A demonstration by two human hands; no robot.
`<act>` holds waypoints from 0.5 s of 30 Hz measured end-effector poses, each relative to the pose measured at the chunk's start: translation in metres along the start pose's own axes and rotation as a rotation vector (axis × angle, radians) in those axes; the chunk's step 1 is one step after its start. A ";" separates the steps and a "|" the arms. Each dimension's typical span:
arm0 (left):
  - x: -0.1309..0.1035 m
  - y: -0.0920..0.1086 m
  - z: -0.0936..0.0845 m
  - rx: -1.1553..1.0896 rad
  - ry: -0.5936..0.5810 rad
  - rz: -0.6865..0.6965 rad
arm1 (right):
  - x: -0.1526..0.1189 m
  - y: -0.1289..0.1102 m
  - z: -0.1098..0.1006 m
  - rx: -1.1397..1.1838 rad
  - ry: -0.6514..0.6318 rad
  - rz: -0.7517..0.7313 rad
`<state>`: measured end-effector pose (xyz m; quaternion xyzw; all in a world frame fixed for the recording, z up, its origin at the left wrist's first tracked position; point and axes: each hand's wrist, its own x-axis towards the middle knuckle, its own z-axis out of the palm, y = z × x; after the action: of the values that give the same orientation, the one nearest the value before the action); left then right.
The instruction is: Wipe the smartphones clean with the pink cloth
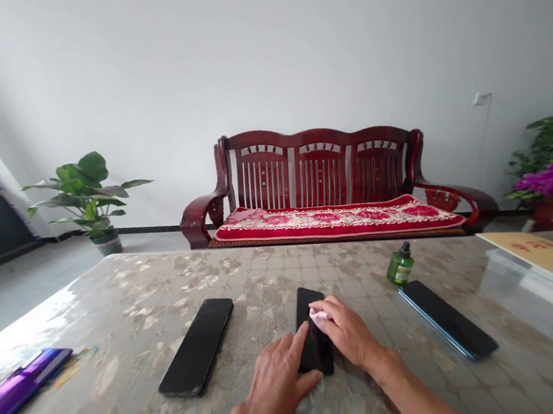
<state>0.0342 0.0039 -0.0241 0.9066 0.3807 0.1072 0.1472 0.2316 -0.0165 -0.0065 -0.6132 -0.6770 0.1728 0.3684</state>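
A black smartphone (pixel 308 296) lies flat on the table, its screen up, partly covered by both hands. My left hand (pixel 275 373) holds it at its left side, the index finger against the screen's left part and the thumb at the lower edge. Pinched in the fingers of my right hand (pixel 345 330) is a small pale pink cloth (pixel 319 316), pressed on the screen. To the left rests another black smartphone (pixel 196 348). A third smartphone (pixel 446 320), with a blue edge, lies to the right, near a green spray bottle (pixel 400 264) standing upright.
A patterned cover spreads over the table (pixel 133 312). At the far left is a shiny purple case (pixel 24 389). On the right stands a clear plastic box (pixel 535 306) with a tan folder (pixel 544 255) on top. Beyond the table is a red wooden bench (pixel 319 168).
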 end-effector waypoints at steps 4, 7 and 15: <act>-0.001 0.001 -0.001 0.005 -0.015 -0.006 | -0.002 0.000 -0.002 0.035 -0.002 0.051; -0.001 0.002 -0.002 0.008 -0.028 -0.011 | -0.001 0.003 0.000 0.028 0.009 0.078; 0.001 0.009 -0.014 0.045 -0.103 -0.022 | -0.001 0.004 0.005 -0.128 0.062 0.006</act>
<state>0.0366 0.0016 -0.0082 0.9098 0.3847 0.0504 0.1472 0.2306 -0.0159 -0.0126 -0.6425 -0.6733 0.1110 0.3487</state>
